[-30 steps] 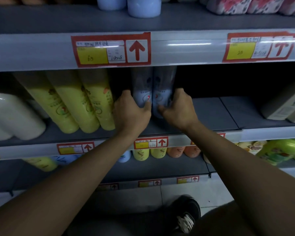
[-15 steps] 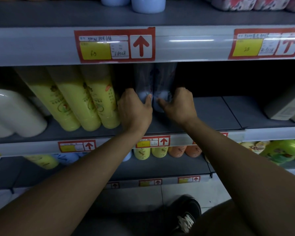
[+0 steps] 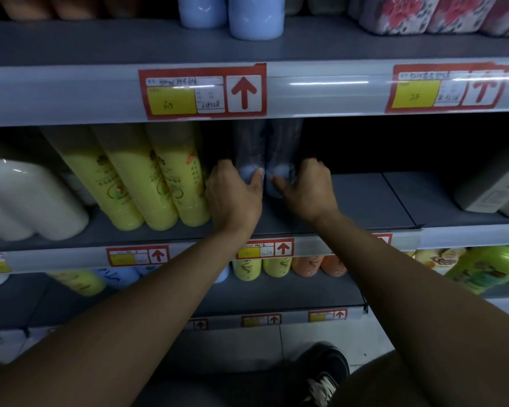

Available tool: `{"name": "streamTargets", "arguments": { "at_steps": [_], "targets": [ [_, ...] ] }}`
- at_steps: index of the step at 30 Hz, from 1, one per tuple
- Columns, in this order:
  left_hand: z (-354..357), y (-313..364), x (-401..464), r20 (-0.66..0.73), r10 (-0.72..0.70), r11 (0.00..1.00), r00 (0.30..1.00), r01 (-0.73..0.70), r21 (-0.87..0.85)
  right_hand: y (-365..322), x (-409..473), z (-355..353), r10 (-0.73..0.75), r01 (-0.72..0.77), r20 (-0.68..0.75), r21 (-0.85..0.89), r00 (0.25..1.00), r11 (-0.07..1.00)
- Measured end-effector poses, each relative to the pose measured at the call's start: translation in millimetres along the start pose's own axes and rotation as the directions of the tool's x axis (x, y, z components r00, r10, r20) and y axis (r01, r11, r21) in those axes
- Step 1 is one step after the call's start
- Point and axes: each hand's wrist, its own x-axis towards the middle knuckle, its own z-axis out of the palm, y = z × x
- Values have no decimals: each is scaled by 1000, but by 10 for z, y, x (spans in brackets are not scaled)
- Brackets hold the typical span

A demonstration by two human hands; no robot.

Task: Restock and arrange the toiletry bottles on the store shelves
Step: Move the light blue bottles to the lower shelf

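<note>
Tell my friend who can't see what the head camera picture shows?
Two hands, left hand and right hand, each grip a pale blue bottle, left bottle and right bottle, standing together on a grey store shelf beside yellow bottles.

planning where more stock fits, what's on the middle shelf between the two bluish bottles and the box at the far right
In the head view, nothing stands there: bare grey shelf runs from the right hand on the bluish bottles across to the box.
</note>
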Motion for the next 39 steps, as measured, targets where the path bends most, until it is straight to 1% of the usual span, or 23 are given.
{"name": "streamTargets", "arguments": {
  "at_steps": [5,8,11,14,16,19,21,25,29,33,39],
  "targets": [
    [-42,11,-5,24,-14,1000,1000,15,-15,7,-24,-41,23,-22,69,-19,997,1000],
    [-80,14,-43,72,-3,1000,997,5,-28,31,-77,-71,38,-39,107,10,994,999],
    [-135,-16,-113,115,17,999,993,-13,-38,28,-150,-119,24,-25,110,3,994,1000],
    [-219,-51,-193,129,68,994,989,-57,-90,-2,-252,-179,27,-27,95,2,995,1000],
    [-305,-53,-263,140,101,986,985,-80,-149,-16,-340,-209,4,-4,85,6,996,1000],
    [-465,-45,-370,160,158,980,974,-135,-145,-59,-496,-270,-23,27,131,-24,991,999],
    [-583,-32,-429,182,169,978,969,-142,-152,-117,-608,-318,-43,48,149,-27,988,999],
    [-859,42,-514,208,174,979,962,-147,-138,-240,-872,-403,-70,70,111,2,991,998],
    [-1150,135,-559,208,217,970,954,-188,-152,-349,-1210,-455,-47,42,63,80,997,996],
    [-1420,298,-599,187,237,963,954,-205,-172,-473,-1464,-495,-84,81,24,117,996,990],
    [-1759,595,-635,127,302,942,945,-275,-193,-704,-1604,-749,-139,143,-41,137,989,980]
  ]
}}
